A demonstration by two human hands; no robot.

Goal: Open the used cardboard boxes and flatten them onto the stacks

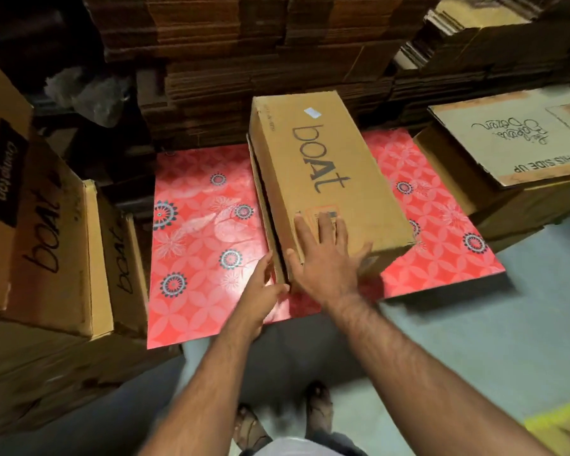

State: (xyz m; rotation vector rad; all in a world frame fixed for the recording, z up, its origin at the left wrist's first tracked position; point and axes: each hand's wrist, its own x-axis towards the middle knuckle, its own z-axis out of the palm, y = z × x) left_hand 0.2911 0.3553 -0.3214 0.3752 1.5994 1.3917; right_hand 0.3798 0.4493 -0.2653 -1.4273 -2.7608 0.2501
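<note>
A brown cardboard box printed "boAt" (323,172) lies lengthwise on a red flower-patterned sheet (204,245) that tops a low stack. My right hand (326,258) rests flat on the near end of the box's top, fingers spread and straight. My left hand (264,291) reaches in at the box's near left corner, its fingers touching the side flap there. Whether those fingers curl round the flap is hidden by blur.
Tall stacks of flattened cardboard (244,60) rise behind. More "boAt" boxes (50,232) stand upright at the left. A flattened carton marked "THIS SIDE UP" (520,139) tops a stack at the right. Grey floor (507,324) and my feet lie below.
</note>
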